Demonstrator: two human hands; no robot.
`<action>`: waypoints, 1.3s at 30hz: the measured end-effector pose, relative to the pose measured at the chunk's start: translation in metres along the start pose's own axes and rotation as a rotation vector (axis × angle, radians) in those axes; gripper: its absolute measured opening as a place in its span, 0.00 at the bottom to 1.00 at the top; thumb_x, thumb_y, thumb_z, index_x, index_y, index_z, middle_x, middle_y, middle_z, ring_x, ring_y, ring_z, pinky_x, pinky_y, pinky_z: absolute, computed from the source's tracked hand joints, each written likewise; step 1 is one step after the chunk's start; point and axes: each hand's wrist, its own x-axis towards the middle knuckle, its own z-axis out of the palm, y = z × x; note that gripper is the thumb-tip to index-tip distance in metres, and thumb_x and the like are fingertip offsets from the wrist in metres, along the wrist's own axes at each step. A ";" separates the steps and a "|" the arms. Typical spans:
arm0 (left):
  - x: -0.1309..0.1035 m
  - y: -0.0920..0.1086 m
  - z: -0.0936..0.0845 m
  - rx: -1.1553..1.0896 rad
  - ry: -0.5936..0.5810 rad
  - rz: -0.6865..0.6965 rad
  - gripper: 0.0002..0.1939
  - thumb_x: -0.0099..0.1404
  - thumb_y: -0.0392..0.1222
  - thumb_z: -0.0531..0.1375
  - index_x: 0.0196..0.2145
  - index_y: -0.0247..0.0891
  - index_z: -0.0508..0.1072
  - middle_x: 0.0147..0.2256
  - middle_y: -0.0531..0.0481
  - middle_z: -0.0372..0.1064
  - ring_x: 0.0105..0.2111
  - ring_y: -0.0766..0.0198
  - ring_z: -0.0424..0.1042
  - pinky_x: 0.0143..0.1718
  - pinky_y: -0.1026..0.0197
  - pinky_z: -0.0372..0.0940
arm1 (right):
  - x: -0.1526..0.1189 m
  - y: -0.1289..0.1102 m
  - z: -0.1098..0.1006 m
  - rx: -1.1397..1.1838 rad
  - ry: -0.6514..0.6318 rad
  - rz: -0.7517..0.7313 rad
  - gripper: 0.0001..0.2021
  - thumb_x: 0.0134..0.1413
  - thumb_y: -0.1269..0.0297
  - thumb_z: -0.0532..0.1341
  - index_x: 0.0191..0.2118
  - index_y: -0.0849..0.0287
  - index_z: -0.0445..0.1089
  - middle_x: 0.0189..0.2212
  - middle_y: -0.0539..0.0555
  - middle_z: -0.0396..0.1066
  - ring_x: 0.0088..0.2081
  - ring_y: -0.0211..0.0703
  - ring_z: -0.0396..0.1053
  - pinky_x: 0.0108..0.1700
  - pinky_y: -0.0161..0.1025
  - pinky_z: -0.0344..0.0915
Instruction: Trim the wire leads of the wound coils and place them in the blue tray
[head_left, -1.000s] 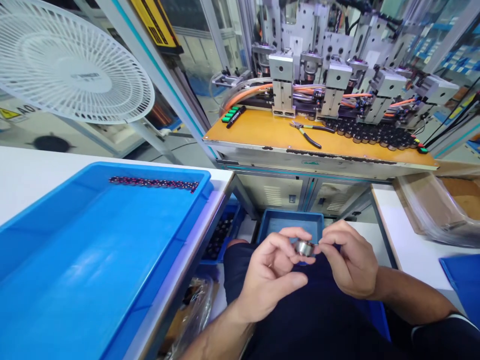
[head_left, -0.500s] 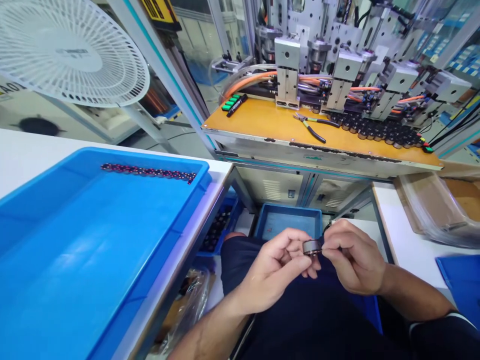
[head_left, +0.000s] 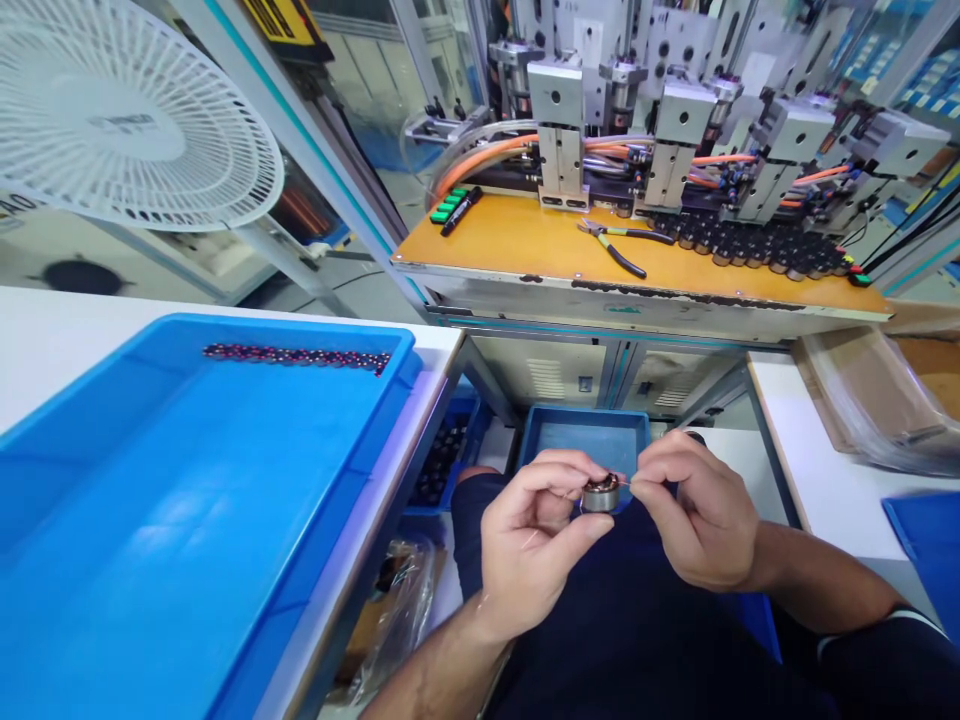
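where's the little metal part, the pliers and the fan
small metal part (head_left: pixel 601 494): head view, on its round side, held between both hands' fingertips.
pliers (head_left: pixel 611 240): head view, on the handles near the pivot.
fan (head_left: pixel 135 120): head view, on its white grille.

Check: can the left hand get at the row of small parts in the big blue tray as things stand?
Probably not at once: the left hand grips the small metal part over the lap. The row of parts lies against the far wall of the big blue tray, with nothing over it.
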 end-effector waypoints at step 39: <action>-0.012 -0.015 -0.015 0.547 0.072 0.121 0.17 0.57 0.34 0.67 0.45 0.43 0.78 0.42 0.47 0.78 0.42 0.58 0.76 0.44 0.56 0.72 | -0.021 0.039 0.009 -0.320 0.156 -0.360 0.12 0.55 0.76 0.60 0.45 0.61 0.69 0.30 0.55 0.75 0.29 0.41 0.73 0.32 0.36 0.74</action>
